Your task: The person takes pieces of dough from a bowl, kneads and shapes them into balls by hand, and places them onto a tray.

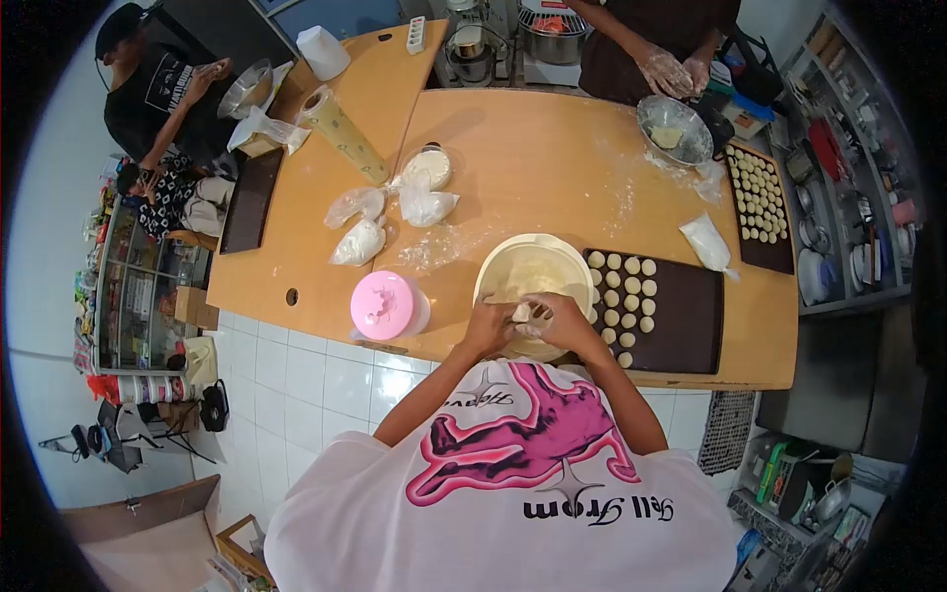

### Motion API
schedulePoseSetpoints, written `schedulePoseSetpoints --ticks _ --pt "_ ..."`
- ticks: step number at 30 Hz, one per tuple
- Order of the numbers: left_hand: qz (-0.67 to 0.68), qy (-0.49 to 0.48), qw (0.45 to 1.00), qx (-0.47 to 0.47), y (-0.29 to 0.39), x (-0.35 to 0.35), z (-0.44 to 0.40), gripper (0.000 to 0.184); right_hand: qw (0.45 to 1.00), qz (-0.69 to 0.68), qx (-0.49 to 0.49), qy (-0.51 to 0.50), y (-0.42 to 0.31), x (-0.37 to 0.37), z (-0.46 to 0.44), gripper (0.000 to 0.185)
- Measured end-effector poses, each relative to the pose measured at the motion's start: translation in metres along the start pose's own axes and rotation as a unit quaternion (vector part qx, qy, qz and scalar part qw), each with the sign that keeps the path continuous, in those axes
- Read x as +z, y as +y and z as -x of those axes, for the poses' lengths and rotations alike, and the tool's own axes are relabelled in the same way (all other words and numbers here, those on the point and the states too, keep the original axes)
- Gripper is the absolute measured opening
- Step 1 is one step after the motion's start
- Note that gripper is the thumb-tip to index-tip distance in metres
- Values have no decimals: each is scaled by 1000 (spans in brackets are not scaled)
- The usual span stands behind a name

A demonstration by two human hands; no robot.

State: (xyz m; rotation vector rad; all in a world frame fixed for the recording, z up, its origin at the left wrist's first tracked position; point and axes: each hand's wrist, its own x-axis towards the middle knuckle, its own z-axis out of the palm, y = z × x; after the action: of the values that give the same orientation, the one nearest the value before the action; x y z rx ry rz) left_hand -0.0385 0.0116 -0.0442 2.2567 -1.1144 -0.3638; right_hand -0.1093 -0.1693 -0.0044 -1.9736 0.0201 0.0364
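Both my hands work over a cream plastic bowl (485, 266) near the table's front edge. My left hand (489, 328) is closed round a small piece of pale dough (522, 313) above the bowl's near side. My right hand (554, 322) curls in from the other side, its floury fingers bent against the same dough. Some pale dough or flour lies inside the bowl, partly hidden by my hands. Just right of the bowl, a dark baking tray (686, 316) carries rows of small round dough balls (629, 284) on its left half.
A pink-lidded container (383, 308) stands left of the bowl. Behind it are flour bags (359, 242) and a plastic-wrap roll (345, 136). Across the table, one person's floury hands (671, 73) hover over a metal bowl (691, 133); a second filled tray (760, 212) lies far right.
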Motion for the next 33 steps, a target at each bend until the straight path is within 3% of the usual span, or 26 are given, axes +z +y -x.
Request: schedulePoseSetpoints --ticks 5,7,13,17,19,22,28,33 --pt "-43 -13 998 -43 1 6 -1 34 995 91 -24 22 3 9 -3 37" --pt "-29 31 999 -31 -1 12 1 31 995 94 -22 10 3 7 -5 33" --pt "-13 104 994 -21 -7 22 5 29 993 -77 70 56 26 11 -1 22" --pt "-64 91 994 3 1 21 2 28 991 -35 100 78 52 19 -5 23" --pt "-85 80 993 -16 10 18 0 27 988 33 132 72 24 9 -5 24" --pt "-92 93 990 -49 14 21 -1 24 988 49 103 104 26 14 -9 27" --pt "-70 78 993 -50 20 12 1 22 986 22 151 61 11 6 -9 34" --pt "-84 95 991 -37 7 24 3 27 995 8 100 27 8 5 -7 38"
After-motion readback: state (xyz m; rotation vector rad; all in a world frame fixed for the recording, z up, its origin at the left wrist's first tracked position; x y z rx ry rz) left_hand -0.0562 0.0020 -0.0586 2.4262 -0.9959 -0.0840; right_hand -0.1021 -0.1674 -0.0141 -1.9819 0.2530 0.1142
